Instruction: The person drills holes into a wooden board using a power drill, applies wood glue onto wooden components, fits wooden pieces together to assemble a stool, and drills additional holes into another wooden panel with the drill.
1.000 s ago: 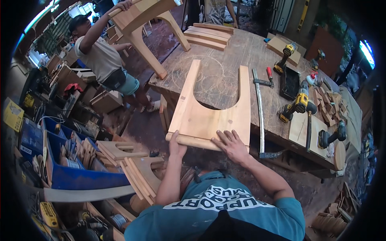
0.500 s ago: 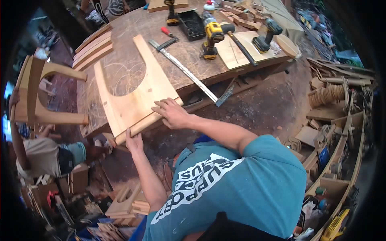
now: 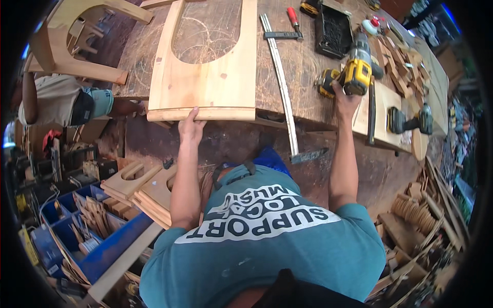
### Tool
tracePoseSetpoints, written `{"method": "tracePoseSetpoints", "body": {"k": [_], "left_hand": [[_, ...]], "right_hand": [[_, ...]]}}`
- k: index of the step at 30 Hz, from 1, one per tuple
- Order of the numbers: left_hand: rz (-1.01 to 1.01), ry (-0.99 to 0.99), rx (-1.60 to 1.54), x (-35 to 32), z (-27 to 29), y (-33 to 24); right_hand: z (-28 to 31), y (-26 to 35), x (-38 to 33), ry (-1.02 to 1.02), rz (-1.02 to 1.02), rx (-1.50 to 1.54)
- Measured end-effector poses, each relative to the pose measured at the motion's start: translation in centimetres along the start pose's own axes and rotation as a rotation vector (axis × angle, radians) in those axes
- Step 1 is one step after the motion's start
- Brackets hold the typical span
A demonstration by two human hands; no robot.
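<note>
The panel (image 3: 205, 87) is pale, smooth, unfinished wood with a rounded front edge. The tabletop (image 3: 303, 66) is darker, worn wood, rough and scored with pencilled curves. The drill (image 3: 354, 72) has a yellow and black plastic body, slightly glossy. The clamp (image 3: 282, 87) is dull grey metal, its handle red.

One head-worn fisheye view, looking steeply down over the person's chest and forearms onto the tabletop (image 3: 303, 66) edge ahead. It sits close to the hands, and straight edges bow toward the dark round rim.
</note>
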State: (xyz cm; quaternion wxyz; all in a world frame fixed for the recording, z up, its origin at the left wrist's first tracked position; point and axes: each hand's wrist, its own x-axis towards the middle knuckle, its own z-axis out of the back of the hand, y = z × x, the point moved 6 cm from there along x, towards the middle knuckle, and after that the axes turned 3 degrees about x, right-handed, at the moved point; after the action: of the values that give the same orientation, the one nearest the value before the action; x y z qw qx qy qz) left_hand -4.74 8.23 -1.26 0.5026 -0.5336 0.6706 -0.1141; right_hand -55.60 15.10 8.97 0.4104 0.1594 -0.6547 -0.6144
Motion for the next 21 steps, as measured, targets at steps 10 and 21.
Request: {"method": "tracePoseSetpoints", "body": {"k": [10,21], "left_hand": [[0.005,-0.051,0.268,0.0,1.7,-0.9],[-0.919,0.213,1.077,-4.4,-5.4,-9.5]], "right_hand": [[-0.4,-4.4,4.3,-0.179,0.013,-0.436],[-4.3,19.3,-2.2,0.470,-0.361,-0.518]]}}
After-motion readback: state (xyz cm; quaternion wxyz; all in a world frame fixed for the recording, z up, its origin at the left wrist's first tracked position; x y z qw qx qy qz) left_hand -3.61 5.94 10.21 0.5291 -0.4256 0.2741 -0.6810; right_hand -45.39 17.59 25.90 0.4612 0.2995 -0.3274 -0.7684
